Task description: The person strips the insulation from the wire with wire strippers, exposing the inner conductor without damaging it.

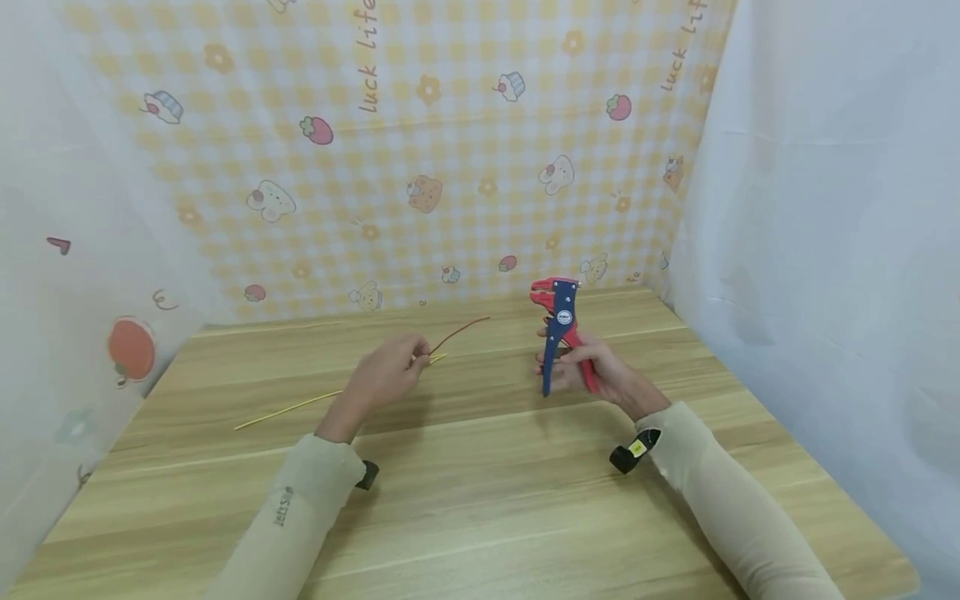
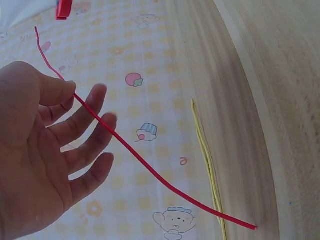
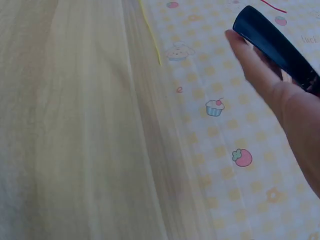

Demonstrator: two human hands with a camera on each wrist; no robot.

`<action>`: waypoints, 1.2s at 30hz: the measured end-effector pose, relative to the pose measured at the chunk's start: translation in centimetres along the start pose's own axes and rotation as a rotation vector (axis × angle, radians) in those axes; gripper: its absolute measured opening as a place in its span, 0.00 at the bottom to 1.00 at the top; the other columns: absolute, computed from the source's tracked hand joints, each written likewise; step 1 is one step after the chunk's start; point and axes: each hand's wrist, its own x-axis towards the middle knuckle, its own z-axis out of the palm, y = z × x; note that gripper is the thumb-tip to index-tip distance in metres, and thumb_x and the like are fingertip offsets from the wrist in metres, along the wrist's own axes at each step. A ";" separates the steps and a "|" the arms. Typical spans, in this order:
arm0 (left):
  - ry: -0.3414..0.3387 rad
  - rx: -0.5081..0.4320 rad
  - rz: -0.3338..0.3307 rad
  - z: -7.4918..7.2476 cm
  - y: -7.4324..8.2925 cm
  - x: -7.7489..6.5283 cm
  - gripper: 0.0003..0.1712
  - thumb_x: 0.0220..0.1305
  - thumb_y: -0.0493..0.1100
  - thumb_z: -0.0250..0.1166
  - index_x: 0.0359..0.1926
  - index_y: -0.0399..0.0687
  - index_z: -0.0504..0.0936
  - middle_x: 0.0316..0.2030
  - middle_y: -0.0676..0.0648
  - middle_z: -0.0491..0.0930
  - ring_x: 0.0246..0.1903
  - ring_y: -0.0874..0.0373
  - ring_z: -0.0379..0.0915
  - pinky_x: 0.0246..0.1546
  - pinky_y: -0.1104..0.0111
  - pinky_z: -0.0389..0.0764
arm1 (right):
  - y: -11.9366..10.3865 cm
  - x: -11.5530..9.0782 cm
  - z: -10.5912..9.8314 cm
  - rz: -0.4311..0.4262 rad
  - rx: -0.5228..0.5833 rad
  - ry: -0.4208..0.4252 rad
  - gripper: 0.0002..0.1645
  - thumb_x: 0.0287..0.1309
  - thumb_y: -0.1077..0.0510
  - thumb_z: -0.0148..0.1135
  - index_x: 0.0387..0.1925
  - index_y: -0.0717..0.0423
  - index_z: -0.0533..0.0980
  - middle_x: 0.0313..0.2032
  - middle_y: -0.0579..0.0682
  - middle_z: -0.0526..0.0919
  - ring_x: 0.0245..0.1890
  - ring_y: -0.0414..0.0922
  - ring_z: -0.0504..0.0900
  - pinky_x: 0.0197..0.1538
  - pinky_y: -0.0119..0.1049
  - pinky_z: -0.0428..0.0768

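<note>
My left hand (image 1: 386,371) pinches a thin red wire (image 1: 459,331) between thumb and index finger. In the left wrist view the wire (image 2: 145,162) slants across the loosely bent other fingers, with both ends free. Under that hand a yellow wire (image 1: 288,408) lies on the table; the left wrist view shows the yellow wire (image 2: 207,155) doubled back into a narrow bend. My right hand (image 1: 592,367) grips a blue and red wire stripper (image 1: 562,312) by its handles, held upright with its red head pointing left. Just one dark handle (image 3: 272,45) shows in the right wrist view.
A wood-grain table (image 1: 480,517) spans the space below both hands. Behind it hangs a yellow checked cloth (image 1: 465,125) with cartoon prints. White cloth stands at either side, the right cloth (image 1: 832,208) close to the table's right edge.
</note>
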 end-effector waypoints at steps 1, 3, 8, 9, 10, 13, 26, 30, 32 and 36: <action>-0.005 -0.007 0.000 0.0 0.1 0.0 0.07 0.74 0.41 0.56 0.44 0.44 0.78 0.39 0.48 0.83 0.33 0.56 0.76 0.30 0.63 0.78 | 0.1 0.0 0.1 0.001 0.019 -0.036 0.32 0.63 0.74 0.34 0.68 0.58 0.55 0.47 0.60 0.75 0.51 0.56 0.80 0.54 0.56 0.77; -0.017 -0.018 0.003 -0.1 0.2 0.1 0.07 0.74 0.42 0.55 0.45 0.45 0.77 0.37 0.49 0.85 0.30 0.58 0.76 0.27 0.65 0.76 | 0.2 0.0 0.3 -0.005 0.031 -0.084 0.32 0.63 0.73 0.37 0.67 0.54 0.57 0.48 0.60 0.73 0.50 0.55 0.78 0.54 0.54 0.77; 0.002 -0.018 0.017 -0.2 0.6 0.2 0.07 0.74 0.42 0.54 0.46 0.46 0.76 0.36 0.49 0.85 0.27 0.61 0.76 0.23 0.68 0.74 | 0.9 0.2 0.7 -0.016 0.029 -0.118 0.32 0.59 0.71 0.42 0.63 0.48 0.63 0.49 0.59 0.72 0.48 0.53 0.77 0.53 0.48 0.76; 0.011 -0.018 0.017 -0.2 0.7 0.2 0.07 0.74 0.42 0.54 0.46 0.46 0.76 0.36 0.49 0.85 0.27 0.61 0.76 0.23 0.68 0.74 | 1.1 0.2 0.7 -0.013 0.025 -0.127 0.32 0.58 0.72 0.42 0.63 0.48 0.63 0.49 0.60 0.73 0.48 0.53 0.77 0.54 0.48 0.76; 0.018 -0.019 0.017 -0.2 0.8 0.2 0.07 0.74 0.42 0.54 0.46 0.47 0.76 0.36 0.50 0.85 0.27 0.61 0.76 0.22 0.68 0.75 | 1.3 0.2 0.8 -0.012 0.020 -0.140 0.33 0.57 0.72 0.41 0.63 0.48 0.62 0.49 0.60 0.74 0.49 0.53 0.78 0.55 0.47 0.75; 0.022 -0.034 0.012 -0.2 1.2 0.2 0.07 0.74 0.42 0.54 0.46 0.47 0.77 0.35 0.50 0.85 0.28 0.61 0.77 0.23 0.67 0.75 | 2.0 0.1 1.1 0.004 -0.008 -0.189 0.32 0.58 0.72 0.38 0.63 0.49 0.61 0.47 0.58 0.77 0.49 0.51 0.78 0.56 0.45 0.74; 0.059 -0.040 0.040 -0.2 1.8 0.0 0.08 0.74 0.42 0.55 0.47 0.46 0.78 0.34 0.51 0.85 0.30 0.59 0.81 0.23 0.68 0.77 | 4.1 1.2 2.3 -0.032 -0.092 -0.218 0.13 0.63 0.67 0.38 0.45 0.61 0.69 0.33 0.49 0.76 0.37 0.47 0.79 0.53 0.49 0.77; 0.079 -0.039 0.042 -0.3 1.8 0.0 0.08 0.74 0.42 0.56 0.48 0.46 0.78 0.37 0.48 0.86 0.31 0.58 0.82 0.21 0.69 0.76 | 4.3 1.3 2.6 -0.037 -0.149 -0.130 0.11 0.63 0.68 0.37 0.43 0.61 0.67 0.31 0.48 0.75 0.34 0.45 0.78 0.48 0.46 0.79; 0.085 -0.034 0.039 -0.3 1.8 0.1 0.08 0.74 0.42 0.56 0.48 0.47 0.79 0.38 0.48 0.86 0.30 0.58 0.82 0.21 0.69 0.76 | 4.3 1.3 2.6 -0.036 -0.169 -0.095 0.11 0.62 0.67 0.37 0.42 0.60 0.66 0.31 0.48 0.75 0.33 0.45 0.77 0.46 0.44 0.79; 0.092 -0.021 0.048 -0.2 1.8 0.2 0.08 0.74 0.43 0.56 0.49 0.48 0.79 0.39 0.48 0.86 0.28 0.60 0.80 0.22 0.68 0.76 | 4.3 1.3 2.6 -0.036 -0.189 -0.108 0.12 0.63 0.67 0.38 0.42 0.60 0.68 0.30 0.49 0.76 0.31 0.45 0.77 0.45 0.43 0.79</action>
